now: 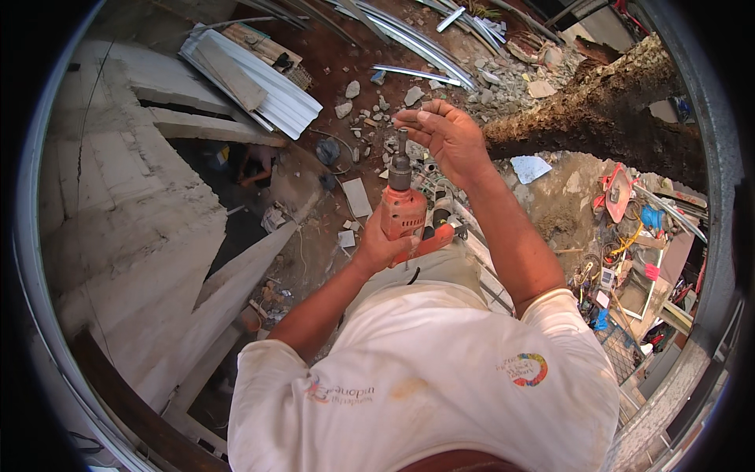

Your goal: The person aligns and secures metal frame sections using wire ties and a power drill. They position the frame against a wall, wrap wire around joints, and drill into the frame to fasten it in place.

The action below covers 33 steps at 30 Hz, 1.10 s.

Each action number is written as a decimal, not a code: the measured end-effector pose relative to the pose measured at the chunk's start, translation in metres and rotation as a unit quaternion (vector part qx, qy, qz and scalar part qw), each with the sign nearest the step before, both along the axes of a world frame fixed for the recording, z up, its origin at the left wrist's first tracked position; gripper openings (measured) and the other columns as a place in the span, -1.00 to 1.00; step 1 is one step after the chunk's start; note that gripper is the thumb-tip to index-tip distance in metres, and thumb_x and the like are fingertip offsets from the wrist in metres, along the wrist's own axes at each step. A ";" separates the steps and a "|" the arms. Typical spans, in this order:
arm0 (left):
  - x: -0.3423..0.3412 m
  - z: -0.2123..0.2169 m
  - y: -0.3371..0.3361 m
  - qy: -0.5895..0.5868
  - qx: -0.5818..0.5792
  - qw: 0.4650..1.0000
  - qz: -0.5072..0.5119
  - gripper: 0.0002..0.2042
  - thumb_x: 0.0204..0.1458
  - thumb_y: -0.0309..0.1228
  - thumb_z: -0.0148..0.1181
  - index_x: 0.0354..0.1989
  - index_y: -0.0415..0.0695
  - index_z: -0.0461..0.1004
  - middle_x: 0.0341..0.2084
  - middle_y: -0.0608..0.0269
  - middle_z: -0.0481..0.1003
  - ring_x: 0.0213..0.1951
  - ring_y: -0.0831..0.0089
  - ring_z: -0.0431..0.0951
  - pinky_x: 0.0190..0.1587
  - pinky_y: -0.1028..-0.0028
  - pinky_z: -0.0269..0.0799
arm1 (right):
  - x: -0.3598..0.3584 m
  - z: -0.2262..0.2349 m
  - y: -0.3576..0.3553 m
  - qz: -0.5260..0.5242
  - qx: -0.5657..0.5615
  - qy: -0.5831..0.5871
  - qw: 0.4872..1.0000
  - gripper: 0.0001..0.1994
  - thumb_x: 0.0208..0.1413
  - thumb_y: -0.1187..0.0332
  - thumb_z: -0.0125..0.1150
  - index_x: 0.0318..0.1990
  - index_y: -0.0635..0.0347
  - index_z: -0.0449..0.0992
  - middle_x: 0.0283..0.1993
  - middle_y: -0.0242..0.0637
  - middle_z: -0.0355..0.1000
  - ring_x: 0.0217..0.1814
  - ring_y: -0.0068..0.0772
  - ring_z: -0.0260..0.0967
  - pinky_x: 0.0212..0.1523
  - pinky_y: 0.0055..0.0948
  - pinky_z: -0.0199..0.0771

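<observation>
My left hand [383, 245] grips the body of an orange power drill [403, 211], held upright with its grey chuck [400, 167] pointing up. My right hand [443, 132] is raised just above and right of the chuck, fingers curled and pinched together at the tips; whether something small sits between them I cannot tell. Both forearms rise from my white shirt at the lower edge. Far below the drill lies rubble-strewn ground.
A pale concrete wall [118, 197] fills the left. Below lie white corrugated sheets [259, 86], curved metal strips [417, 43], stones, a dirt mound [598, 110] and a heap of tools and cables [629, 236] at right. Another person [255, 161] crouches down in the shadow.
</observation>
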<state>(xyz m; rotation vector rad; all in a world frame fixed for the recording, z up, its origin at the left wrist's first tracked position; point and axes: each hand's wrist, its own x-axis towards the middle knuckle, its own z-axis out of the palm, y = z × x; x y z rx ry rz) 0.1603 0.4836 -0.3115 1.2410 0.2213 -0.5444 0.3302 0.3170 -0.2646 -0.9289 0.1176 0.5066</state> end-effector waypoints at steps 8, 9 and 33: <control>0.005 0.000 -0.003 -0.060 0.050 0.997 0.017 -0.34 -0.17 -0.45 0.39 0.18 -0.18 0.28 -0.19 0.20 0.51 -0.36 0.54 0.54 -0.35 0.49 0.52 | 0.010 0.004 0.007 0.065 0.073 0.042 0.994 -0.94 0.26 0.49 0.13 -0.19 0.29 0.48 -0.05 -0.01 0.52 -0.04 -0.27 0.53 0.05 -0.32 0.57; 0.006 0.001 -0.004 -0.060 0.044 0.997 0.020 -0.34 -0.17 -0.45 0.39 0.19 -0.18 0.27 -0.17 0.20 0.52 -0.29 0.52 0.55 -0.26 0.46 0.54 | 0.012 0.005 0.006 0.074 0.077 0.040 0.994 -0.94 0.26 0.49 0.14 -0.19 0.29 0.48 -0.05 -0.01 0.52 -0.04 -0.26 0.53 0.05 -0.32 0.57; 0.074 0.023 0.011 -0.180 -0.079 0.980 -0.023 -0.26 -0.14 -0.47 0.40 0.29 -0.21 0.22 0.07 0.19 0.44 0.10 0.42 0.47 0.20 0.32 0.36 | -0.014 -0.007 -0.057 0.163 -0.282 -0.214 0.921 -0.04 -0.07 -0.28 0.39 0.33 0.16 0.13 0.28 -0.02 0.29 0.41 -0.14 0.19 0.41 -0.10 0.16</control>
